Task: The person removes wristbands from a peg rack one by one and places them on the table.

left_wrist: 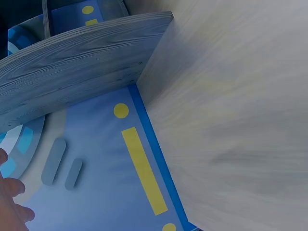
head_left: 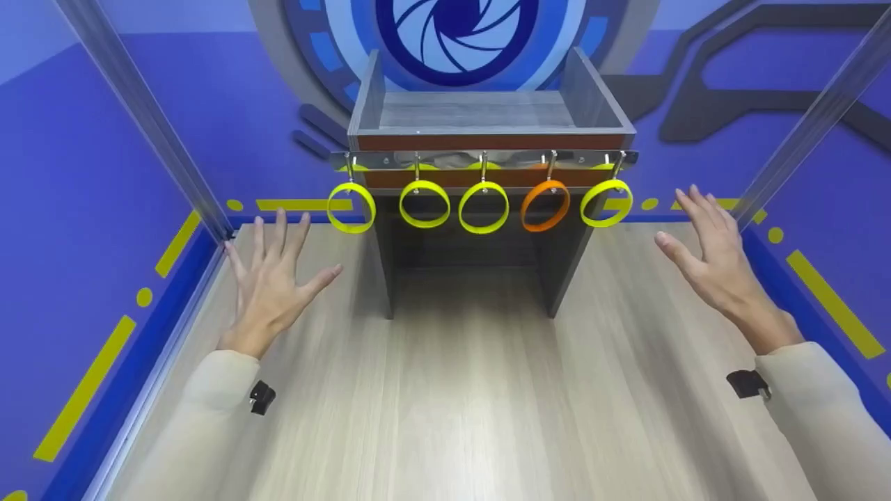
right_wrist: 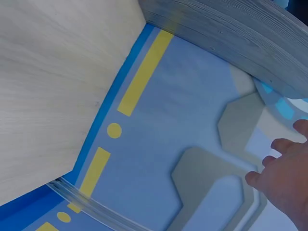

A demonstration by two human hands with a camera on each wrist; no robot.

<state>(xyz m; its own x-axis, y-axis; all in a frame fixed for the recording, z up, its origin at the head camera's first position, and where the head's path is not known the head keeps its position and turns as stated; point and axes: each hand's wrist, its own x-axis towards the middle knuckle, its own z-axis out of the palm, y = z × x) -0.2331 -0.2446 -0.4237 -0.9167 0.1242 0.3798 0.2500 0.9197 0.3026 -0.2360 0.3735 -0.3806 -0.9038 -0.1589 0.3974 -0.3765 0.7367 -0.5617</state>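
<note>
Both hands hover apart on either side of a grey wooden stand (head_left: 571, 257). My left hand (head_left: 271, 285) has its fingers spread and holds nothing; some of its fingertips show at the lower left of the left wrist view. Likewise free of any object, my right hand (head_left: 717, 261) has its fingers extended and thumb out to the side. Between them, a metal rail (head_left: 445, 160) on the stand's front carries hooks with rings hanging in a row. Several rings are yellow, such as the leftmost yellow ring (head_left: 351, 228); one orange ring (head_left: 545, 227) hangs second from the right.
The stand has an open-topped tray (head_left: 473, 111) above and a hollow below. It stands on a light wood-grain table (head_left: 459, 390). Blue printed panels (head_left: 90, 174) enclose the back and sides, with metal posts (head_left: 146, 118) at the corners.
</note>
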